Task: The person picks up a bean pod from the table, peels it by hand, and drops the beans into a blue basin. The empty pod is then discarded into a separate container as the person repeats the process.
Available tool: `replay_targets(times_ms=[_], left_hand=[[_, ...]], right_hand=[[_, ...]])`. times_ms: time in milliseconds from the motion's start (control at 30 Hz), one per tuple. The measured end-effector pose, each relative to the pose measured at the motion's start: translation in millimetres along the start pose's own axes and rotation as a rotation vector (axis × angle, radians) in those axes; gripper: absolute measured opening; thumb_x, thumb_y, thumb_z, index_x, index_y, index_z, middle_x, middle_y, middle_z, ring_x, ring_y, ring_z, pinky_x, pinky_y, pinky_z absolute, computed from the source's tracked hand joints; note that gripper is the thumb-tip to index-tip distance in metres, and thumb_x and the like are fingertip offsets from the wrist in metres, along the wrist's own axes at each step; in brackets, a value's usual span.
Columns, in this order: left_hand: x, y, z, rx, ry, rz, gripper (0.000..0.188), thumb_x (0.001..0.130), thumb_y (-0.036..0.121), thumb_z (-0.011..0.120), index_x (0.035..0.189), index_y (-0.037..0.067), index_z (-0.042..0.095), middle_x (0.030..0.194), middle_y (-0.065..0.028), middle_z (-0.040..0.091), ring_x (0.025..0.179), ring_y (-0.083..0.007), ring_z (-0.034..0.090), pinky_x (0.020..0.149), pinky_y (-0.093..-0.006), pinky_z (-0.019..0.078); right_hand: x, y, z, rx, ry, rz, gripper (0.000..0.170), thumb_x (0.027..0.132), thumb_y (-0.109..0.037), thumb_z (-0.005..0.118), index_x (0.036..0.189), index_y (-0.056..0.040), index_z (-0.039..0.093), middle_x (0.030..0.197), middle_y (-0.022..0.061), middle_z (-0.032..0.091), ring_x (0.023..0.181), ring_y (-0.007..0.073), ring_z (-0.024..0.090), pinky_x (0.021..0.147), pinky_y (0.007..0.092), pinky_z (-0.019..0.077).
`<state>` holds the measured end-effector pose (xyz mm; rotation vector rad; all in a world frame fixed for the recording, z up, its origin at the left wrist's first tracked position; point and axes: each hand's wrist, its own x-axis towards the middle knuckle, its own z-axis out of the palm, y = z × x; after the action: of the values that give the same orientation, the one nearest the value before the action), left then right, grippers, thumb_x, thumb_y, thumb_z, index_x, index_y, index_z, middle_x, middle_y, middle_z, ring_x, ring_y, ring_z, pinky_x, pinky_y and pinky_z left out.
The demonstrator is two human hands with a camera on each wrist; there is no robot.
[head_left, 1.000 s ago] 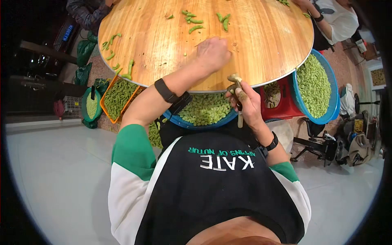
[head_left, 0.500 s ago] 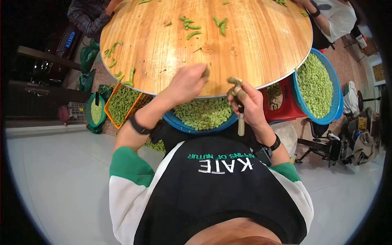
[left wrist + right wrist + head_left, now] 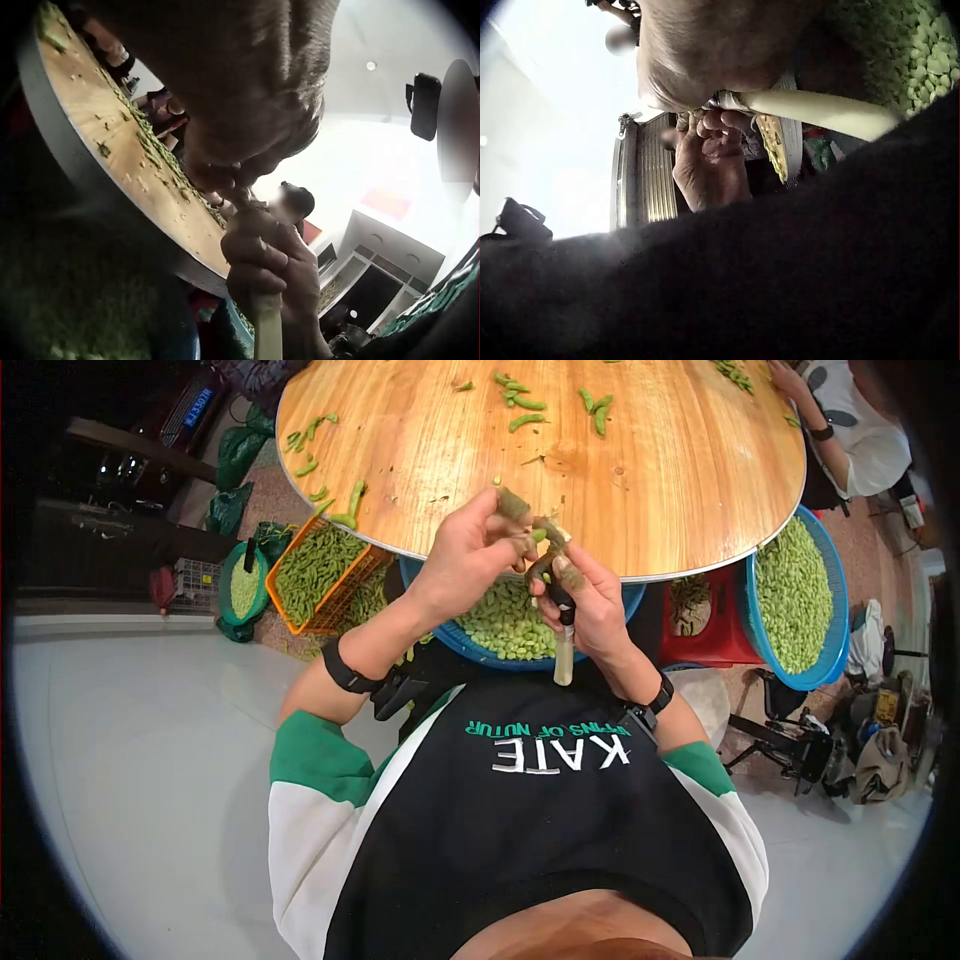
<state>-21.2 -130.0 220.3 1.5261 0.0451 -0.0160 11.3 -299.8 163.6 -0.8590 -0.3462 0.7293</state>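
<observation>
In the head view my left hand (image 3: pixel 468 555) is just beyond the table's near edge, its fingertips close against my right hand. It pinches a small green bean pod (image 3: pixel 540 535), partly hidden by fingers. My right hand (image 3: pixel 592 608) grips a tool with a pale handle (image 3: pixel 564 660) that points down toward my chest; its working end is hidden among the fingers. Brown-green coverings or stains show on some fingertips. The left wrist view shows both hands' fingertips meeting. Below them sits a blue basin (image 3: pixel 632 598) of shelled green beans.
Scattered pods (image 3: pixel 527 422) lie on the round wooden table (image 3: pixel 690 480). An orange crate (image 3: pixel 345 598) of pods stands at the left. At the right are a red stool (image 3: pixel 735 622) and another blue basin (image 3: pixel 841 628) of beans. Another person (image 3: pixel 865 440) sits at the far right.
My left hand has come back from the tabletop toward my body and over to my right hand. The right hand keeps its grip on the tool. The head view has shifted slightly.
</observation>
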Motion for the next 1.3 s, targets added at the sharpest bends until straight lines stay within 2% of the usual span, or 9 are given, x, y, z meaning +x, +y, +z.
replay_targets(times_ms=[500, 667, 800, 867, 900, 967, 1000, 1067, 1300], left_hand=[[0, -18, -2, -0.074, 0.087, -0.016, 0.012, 0.083, 0.0, 0.062, 0.095, -0.001, 0.064, 0.081, -0.0014, 0.063, 0.064, -0.0035, 0.052, 0.054, -0.0175, 0.0383], [2, -22, -3, -0.163, 0.087, -0.027, 0.008, 0.082, 0.001, 0.063, 0.09, 0.001, 0.065, 0.075, 0.001, 0.06, 0.062, -0.004, 0.049, 0.053, -0.0183, 0.0353], [8, -25, -14, -0.525, -0.113, -0.303, 0.006, 0.084, 0.005, 0.059, 0.087, 0.002, 0.063, 0.074, -0.003, 0.06, 0.061, -0.0075, 0.052, 0.051, -0.0203, 0.0371], [8, -30, -15, -0.664, -0.179, -0.396, 0.007, 0.085, 0.007, 0.058, 0.086, 0.002, 0.062, 0.074, -0.0041, 0.06, 0.061, -0.0085, 0.053, 0.05, -0.0209, 0.0374], [8, -33, -12, -0.608, -0.134, -0.371, 0.007, 0.085, 0.007, 0.057, 0.086, 0.002, 0.062, 0.072, -0.0037, 0.06, 0.059, -0.008, 0.052, 0.048, -0.021, 0.0366], [8, -34, -8, -0.548, -0.09, -0.341, 0.007, 0.085, 0.008, 0.057, 0.085, 0.003, 0.062, 0.07, -0.0033, 0.059, 0.057, -0.0076, 0.051, 0.046, -0.021, 0.0358], [8, -34, -4, -0.433, -0.038, -0.29, 0.007, 0.084, 0.008, 0.057, 0.085, 0.003, 0.062, 0.069, -0.0026, 0.059, 0.055, -0.0071, 0.05, 0.045, -0.0207, 0.0352], [4, -31, -2, -0.322, 0.016, -0.239, 0.007, 0.084, 0.008, 0.057, 0.084, 0.003, 0.062, 0.067, -0.002, 0.059, 0.053, -0.0066, 0.049, 0.044, -0.0204, 0.0346], [-11, -1, -7, -0.152, -0.031, -0.249, 0.007, 0.085, 0.007, 0.058, 0.087, 0.002, 0.063, 0.067, 0.0, 0.059, 0.056, -0.0046, 0.052, 0.048, -0.0184, 0.0385]], right_hand=[[0, -7, 1, 0.044, -0.053, 0.018, 0.041, 0.099, -0.018, 0.042, 0.136, -0.0027, 0.04, 0.08, 0.0049, 0.057, 0.052, 0.0069, 0.045, 0.043, 0.0195, 0.0362], [0, -8, -3, -0.053, -0.041, 0.025, 0.037, 0.098, -0.016, 0.043, 0.132, -0.0024, 0.047, 0.078, 0.0036, 0.057, 0.052, 0.0051, 0.044, 0.043, 0.0185, 0.0338], [1, -9, -14, -0.066, -0.09, 0.06, 0.036, 0.096, -0.011, 0.047, 0.13, -0.0012, 0.049, 0.078, 0.0031, 0.059, 0.054, 0.0071, 0.049, 0.046, 0.0201, 0.039], [-1, -3, -19, -0.716, -0.087, -0.243, 0.034, 0.094, -0.005, 0.049, 0.128, -0.0011, 0.05, 0.083, 0.0041, 0.061, 0.057, 0.0046, 0.047, 0.049, 0.0177, 0.0381], [-2, 2, -22, -0.716, -0.084, -0.236, 0.034, 0.094, -0.005, 0.049, 0.128, -0.0011, 0.05, 0.083, 0.0041, 0.061, 0.057, 0.0046, 0.047, 0.049, 0.0177, 0.0381], [4, 5, -23, -0.96, -0.086, -0.534, 0.037, 0.091, 0.0, 0.05, 0.128, -0.0001, 0.049, 0.083, 0.0028, 0.062, 0.059, 0.0038, 0.049, 0.052, 0.0175, 0.0396], [2, 5, -20, -0.961, -0.085, -0.535, 0.037, 0.091, 0.0, 0.05, 0.128, -0.0001, 0.049, 0.083, 0.0028, 0.062, 0.059, 0.0038, 0.049, 0.052, 0.0175, 0.0396], [-2, -1, -1, -0.51, 0.087, -0.242, 0.035, 0.091, 0.0, 0.052, 0.125, 0.0003, 0.051, 0.08, 0.0016, 0.061, 0.06, 0.0037, 0.05, 0.052, 0.0177, 0.0399], [4, 6, -10, -0.612, 0.087, -0.167, 0.022, 0.091, -0.005, 0.056, 0.113, 0.0006, 0.056, 0.08, 0.0018, 0.062, 0.06, 0.0029, 0.049, 0.052, 0.0166, 0.039]])
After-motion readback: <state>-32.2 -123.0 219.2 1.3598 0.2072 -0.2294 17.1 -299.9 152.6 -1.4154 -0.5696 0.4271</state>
